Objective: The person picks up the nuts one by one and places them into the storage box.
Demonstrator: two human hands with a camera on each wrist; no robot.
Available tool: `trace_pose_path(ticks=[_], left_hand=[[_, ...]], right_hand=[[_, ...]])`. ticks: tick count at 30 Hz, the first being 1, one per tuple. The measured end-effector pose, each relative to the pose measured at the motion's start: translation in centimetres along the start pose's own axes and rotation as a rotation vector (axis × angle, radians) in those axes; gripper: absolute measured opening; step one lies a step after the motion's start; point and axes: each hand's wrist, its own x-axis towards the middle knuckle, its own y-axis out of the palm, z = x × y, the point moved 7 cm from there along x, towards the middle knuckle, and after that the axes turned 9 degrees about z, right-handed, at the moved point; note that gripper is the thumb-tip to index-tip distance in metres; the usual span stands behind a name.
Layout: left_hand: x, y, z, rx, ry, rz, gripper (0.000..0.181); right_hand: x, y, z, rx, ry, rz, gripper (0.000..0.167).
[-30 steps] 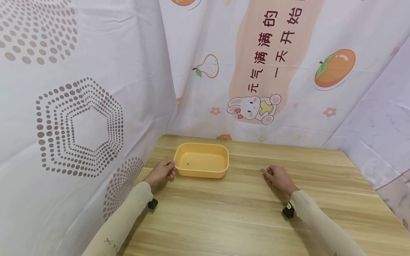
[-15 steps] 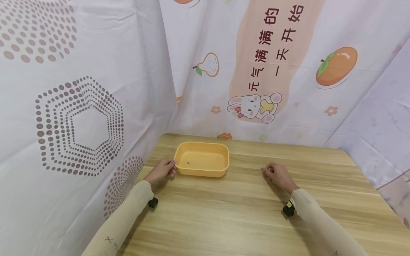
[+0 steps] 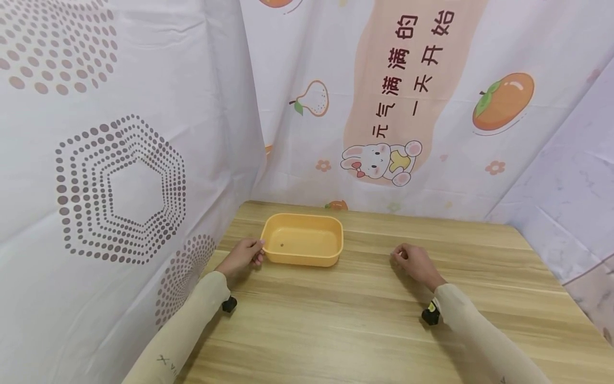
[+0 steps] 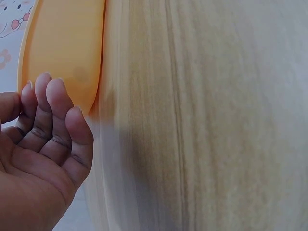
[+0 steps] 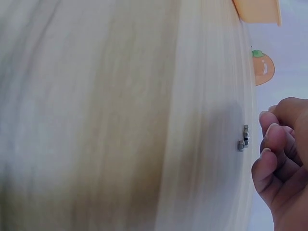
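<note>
A shallow yellow plastic tray (image 3: 303,260) stands at the back left of the wooden table. My left hand (image 3: 242,257) pinches its left rim between thumb and index finger, the other fingers bent below. Inside the tray lies one tiny dark round piece (image 3: 281,245), too small to identify. My right hand (image 3: 415,262) is low over the table, right of the tray, its fingers curled and thumb close to the index finger. Several small silvery metal nuts (image 5: 245,135) lie on the wood by its fingertips in the right wrist view. Whether the fingertips hold one is hidden.
The table (image 3: 326,320) has wood grain and runs back to a printed curtain (image 3: 297,154). Another patterned curtain (image 3: 139,224) borders its left side, and a pale cloth (image 3: 566,202) hangs along the right.
The right hand has shifted very slightly left over the nuts, which it now hides in the head view. The left hand and tray stay in place.
</note>
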Motion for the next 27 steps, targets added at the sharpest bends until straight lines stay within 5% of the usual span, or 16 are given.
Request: trace_pose_path(ticks=[27], left_hand=[[0.0,0.1,-0.1,0.020,0.020,0.003,0.038]], right_hand=[[0.0,-0.1,1.1,-0.069,-0.022,-0.052,0.011]])
